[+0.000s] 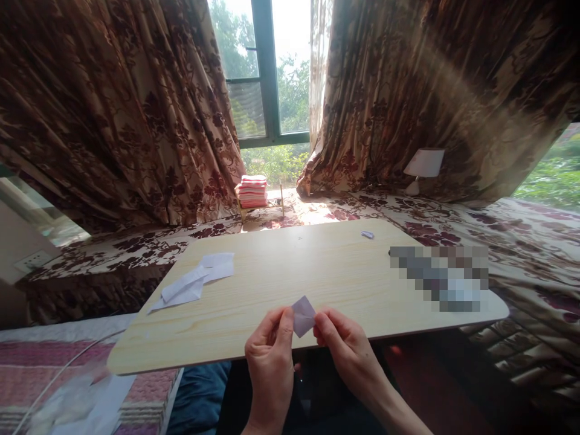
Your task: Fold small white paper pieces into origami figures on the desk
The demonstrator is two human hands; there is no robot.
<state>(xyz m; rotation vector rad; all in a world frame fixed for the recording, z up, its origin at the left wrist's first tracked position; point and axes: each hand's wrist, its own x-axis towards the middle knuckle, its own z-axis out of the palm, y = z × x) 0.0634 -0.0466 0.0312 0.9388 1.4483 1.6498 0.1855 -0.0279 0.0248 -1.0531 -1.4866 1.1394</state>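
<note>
Between my two hands is a small folded square of paper [303, 316], turned corner-up like a diamond, with crease lines on its face. My left hand [272, 344] pinches its left corner between thumb and fingers. At the right corner, my right hand [342, 338] grips it the same way. Both hands are over the front edge of the pale wooden table [267, 290]. Several loose sheets of white paper [185, 287] lie overlapping at the table's left. A small folded paper piece [367, 234] rests near the far right corner.
A blurred-out patch [439, 278] covers something at the table's right. Beyond the table, a stack of pink cloths [252, 191] sits on a small rack, and a white lamp [424, 163] stands by the curtains [385, 103]. A striped bedcover [54, 362] lies at lower left.
</note>
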